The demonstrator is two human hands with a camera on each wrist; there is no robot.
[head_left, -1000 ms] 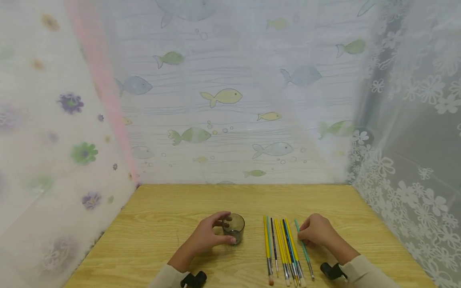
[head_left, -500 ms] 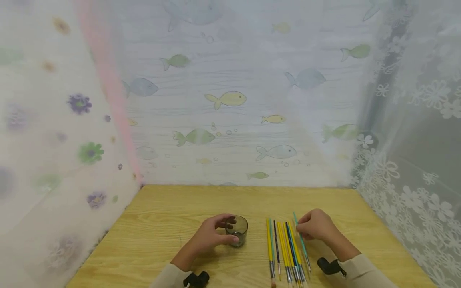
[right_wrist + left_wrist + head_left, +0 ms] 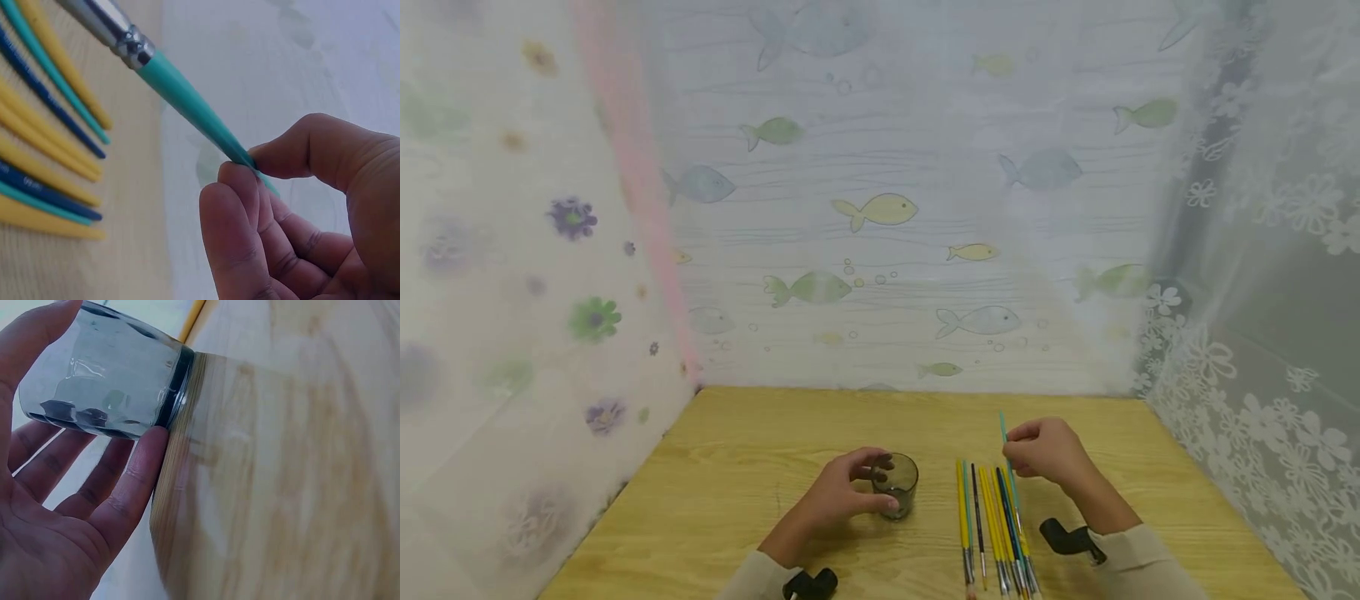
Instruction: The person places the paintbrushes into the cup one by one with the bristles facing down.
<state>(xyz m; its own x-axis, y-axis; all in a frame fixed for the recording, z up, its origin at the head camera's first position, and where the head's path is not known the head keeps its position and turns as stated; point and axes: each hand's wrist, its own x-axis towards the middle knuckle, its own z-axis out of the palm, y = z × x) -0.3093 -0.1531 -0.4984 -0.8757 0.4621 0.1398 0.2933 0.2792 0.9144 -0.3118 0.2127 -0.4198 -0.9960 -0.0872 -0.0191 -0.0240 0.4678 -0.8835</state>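
Slanting teal paintbrush [image 3: 191,109], handle-end forward

Right hand [image 3: 1047,454] had moved leftward and farther from the person, carrying the pinched teal brush [image 3: 190,107] along. A second earlier that brush lay just apart from the row of brushes [image 3: 990,508], to its right; now its lower part crossed the row's right edge in the head view, its slant steeper. Right sleeve [image 3: 1150,567] and the black fitting [image 3: 1063,537] at its cuff had followed. Fish-print sheet [image 3: 880,317] sat slightly lower and farther right, the head view having swung.
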